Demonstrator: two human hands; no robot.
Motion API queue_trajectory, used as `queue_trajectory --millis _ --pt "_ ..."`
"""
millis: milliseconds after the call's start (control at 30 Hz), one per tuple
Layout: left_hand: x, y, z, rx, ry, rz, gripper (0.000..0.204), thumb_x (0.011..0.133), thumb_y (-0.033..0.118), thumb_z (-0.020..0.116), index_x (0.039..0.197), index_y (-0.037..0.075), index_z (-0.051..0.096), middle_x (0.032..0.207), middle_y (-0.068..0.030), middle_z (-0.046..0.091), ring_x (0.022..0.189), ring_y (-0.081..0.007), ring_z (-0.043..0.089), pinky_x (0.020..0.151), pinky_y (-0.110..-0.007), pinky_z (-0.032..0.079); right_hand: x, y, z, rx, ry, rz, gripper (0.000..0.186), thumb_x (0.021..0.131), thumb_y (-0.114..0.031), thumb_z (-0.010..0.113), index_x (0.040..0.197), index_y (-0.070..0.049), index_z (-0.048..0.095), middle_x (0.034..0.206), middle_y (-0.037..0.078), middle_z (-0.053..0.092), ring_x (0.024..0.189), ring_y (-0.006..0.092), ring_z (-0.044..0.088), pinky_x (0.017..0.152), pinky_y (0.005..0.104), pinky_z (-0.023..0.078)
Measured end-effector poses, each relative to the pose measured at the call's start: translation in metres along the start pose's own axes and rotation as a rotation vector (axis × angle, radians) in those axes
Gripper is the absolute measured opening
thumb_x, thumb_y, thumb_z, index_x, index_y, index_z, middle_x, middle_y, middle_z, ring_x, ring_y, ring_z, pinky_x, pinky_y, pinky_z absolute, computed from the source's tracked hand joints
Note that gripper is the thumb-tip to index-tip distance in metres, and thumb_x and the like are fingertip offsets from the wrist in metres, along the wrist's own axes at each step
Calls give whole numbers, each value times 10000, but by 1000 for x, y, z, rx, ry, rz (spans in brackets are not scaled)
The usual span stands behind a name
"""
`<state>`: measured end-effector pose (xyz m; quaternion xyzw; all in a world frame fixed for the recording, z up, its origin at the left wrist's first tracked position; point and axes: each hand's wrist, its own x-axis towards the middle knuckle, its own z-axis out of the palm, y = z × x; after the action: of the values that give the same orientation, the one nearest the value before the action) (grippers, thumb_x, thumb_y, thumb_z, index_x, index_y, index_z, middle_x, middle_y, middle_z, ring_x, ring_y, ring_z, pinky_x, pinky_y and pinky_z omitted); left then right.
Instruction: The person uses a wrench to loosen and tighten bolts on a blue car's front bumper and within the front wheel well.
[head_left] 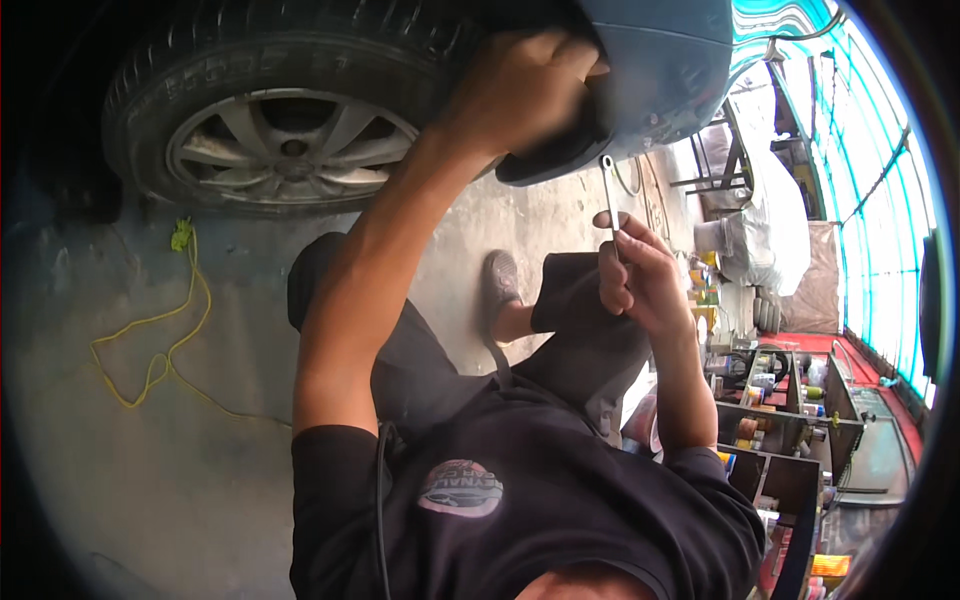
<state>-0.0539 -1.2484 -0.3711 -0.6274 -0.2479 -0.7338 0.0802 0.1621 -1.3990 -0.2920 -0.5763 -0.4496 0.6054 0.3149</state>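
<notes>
My left hand (535, 90) reaches up beside the car wheel (295, 150), at the edge of the wheel arch where the blue-grey bumper (660, 70) begins. Its fingers are curled and partly blurred, and whatever they grip is hidden. Lower and to the right, my right hand (640, 265) pinches a slim silver wrench (610, 190) between thumb and fingers. The wrench points upward, its round ringed head just below the bumper's lower edge. A dark panel edge (550, 165) hangs beneath my left hand.
A yellow cord (205, 290) lies looped on the concrete floor (110, 460) at left. On the right stand dark open shelves (795, 475) with bottles and cans, and a plastic-covered bundle (770, 230). My bent legs and shoe (503, 280) are below the bumper.
</notes>
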Motion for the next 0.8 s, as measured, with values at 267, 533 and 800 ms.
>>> queue_trajectory --millis 267,533,800 --pt "-2 24 -6 -1149 -160 -894 260 1020 223 623 902 -6 655 679 -22 610 565 -102 598 482 -269 469 0 -13 0 -395 154 -310 339 1060 -202 514 1272 49 598 628 -31 460 467 24 344 434 195 244" --pt "8 20 -11 -79 -216 -299 249 1017 167 610 1180 -13 555 974 -161 669 852 -243 664 750 -369 495 0 -28 8 -867 297 -560 306 1003 -85 537 1271 32 629 646 8 473 566 76 444 526 272 364" --pt "1 27 -10 -1115 -146 -869 303 1059 246 568 955 -16 677 722 -23 596 547 -90 563 453 -243 447 -6 -56 30 -1347 347 -813 264 947 -45 568 1193 19 638 791 228 643 696 389 650 646 429 491"
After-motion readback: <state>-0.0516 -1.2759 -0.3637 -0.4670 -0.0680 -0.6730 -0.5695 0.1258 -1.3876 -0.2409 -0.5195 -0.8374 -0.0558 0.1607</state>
